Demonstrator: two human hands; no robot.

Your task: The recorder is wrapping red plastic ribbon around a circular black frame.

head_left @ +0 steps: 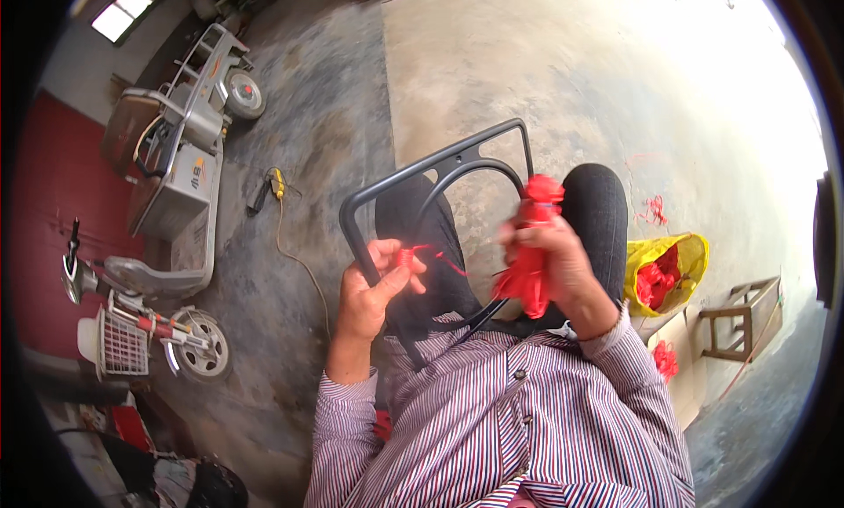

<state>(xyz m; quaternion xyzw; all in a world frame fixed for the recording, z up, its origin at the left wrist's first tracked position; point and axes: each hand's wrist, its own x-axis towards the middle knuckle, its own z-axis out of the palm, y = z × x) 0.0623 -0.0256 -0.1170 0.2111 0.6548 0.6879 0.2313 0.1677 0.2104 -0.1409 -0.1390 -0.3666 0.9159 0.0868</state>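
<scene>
A dark grey tubular metal frame (413, 172), with a curved inner bar, rests across my lap between my knees. My left hand (371, 288) is by the frame's left side, thumb and fingers closed on the end of a red plastic strip (405, 257). A thin loose piece of the strip trails from these fingers to the right. Over my right thigh, my right hand (563, 249) is wrapped round a thick bundle of red plastic strips (531, 284), which sticks out above and below the fist. This hand is slightly blurred.
Right of my leg stands a yellow bag (694, 253) with red strips inside, beside a small wooden stool (747, 319). Red scraps (655, 211) lie on the floor. At left are an electric tricycle (189, 174), a scooter with a basket (123, 341) and a yellow-ended cable (279, 185).
</scene>
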